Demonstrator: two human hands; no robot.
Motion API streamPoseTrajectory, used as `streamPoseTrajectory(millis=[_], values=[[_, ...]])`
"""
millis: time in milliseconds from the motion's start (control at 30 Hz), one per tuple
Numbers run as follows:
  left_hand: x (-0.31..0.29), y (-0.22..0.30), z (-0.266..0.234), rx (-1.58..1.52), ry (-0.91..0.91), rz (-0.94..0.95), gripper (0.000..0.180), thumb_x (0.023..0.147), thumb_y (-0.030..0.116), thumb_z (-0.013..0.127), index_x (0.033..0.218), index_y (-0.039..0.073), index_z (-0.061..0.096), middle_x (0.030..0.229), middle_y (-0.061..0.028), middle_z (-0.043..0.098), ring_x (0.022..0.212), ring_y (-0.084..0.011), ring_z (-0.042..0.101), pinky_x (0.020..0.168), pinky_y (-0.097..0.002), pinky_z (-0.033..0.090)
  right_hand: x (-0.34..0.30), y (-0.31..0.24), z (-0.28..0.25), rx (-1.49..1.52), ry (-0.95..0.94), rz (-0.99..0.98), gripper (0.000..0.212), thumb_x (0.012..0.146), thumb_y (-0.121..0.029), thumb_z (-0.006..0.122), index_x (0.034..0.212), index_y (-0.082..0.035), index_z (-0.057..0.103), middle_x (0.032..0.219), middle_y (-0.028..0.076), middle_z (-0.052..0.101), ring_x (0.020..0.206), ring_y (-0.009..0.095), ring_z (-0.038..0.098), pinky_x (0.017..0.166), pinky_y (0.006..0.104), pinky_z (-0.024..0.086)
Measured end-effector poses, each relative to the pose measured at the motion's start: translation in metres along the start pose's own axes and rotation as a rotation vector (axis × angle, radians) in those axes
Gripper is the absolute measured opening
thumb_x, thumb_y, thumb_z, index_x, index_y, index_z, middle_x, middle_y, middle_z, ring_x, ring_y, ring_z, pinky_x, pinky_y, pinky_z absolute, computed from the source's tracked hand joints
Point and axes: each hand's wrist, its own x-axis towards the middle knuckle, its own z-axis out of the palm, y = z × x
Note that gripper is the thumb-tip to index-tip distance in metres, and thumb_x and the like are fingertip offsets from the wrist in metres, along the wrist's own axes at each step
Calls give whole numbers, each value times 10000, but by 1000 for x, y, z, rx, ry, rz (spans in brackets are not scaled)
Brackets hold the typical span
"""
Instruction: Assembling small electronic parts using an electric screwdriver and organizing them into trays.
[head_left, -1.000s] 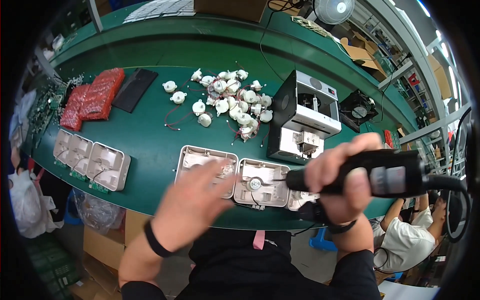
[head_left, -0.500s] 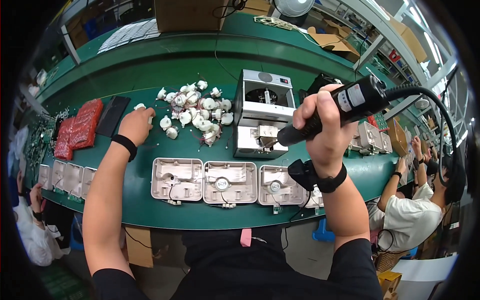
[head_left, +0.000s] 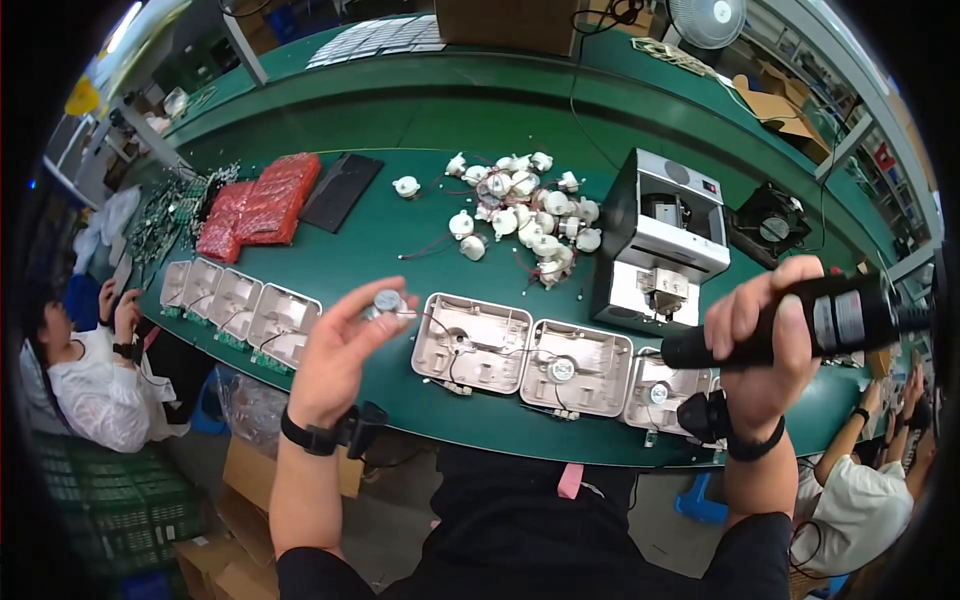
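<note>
Motor [head_left: 388, 300] now sits pinched in my left hand [head_left: 343, 355], drawn back near the tabletop's [head_left: 350, 258] front edge, left of an open housing [head_left: 495, 335], so both hands are full. My grip covers part of it. My right hand [head_left: 762, 335] clenches a black power driver [head_left: 862, 312] toward the tabletop's front right; its bit is lost to view, and it partly hides another housing [head_left: 642, 410].
</note>
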Motion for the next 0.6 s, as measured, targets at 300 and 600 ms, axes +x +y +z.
streamPoseTrajectory(millis=[300, 600], values=[[-8, -21, 17, 105, -98, 102, 351, 960, 22, 615, 1294, -9, 514, 1234, -102, 630, 1115, -173, 616, 946, -300, 525, -31, -17, 36, -20, -82, 131, 488, 866, -366, 737, 1070, -115, 372, 685, 37, 517, 498, 153, 490, 494, 283, 450], [-12, -26, 6, -159, -154, -162, 311, 1007, 59, 546, 1309, 1, 500, 1295, -124, 575, 1092, -204, 648, 851, -286, 566, -41, -27, 39, -20, -7, 247, 579, 807, -408, 806, 1049, -126, 361, 680, 24, 520, 528, 160, 512, 504, 290, 467]])
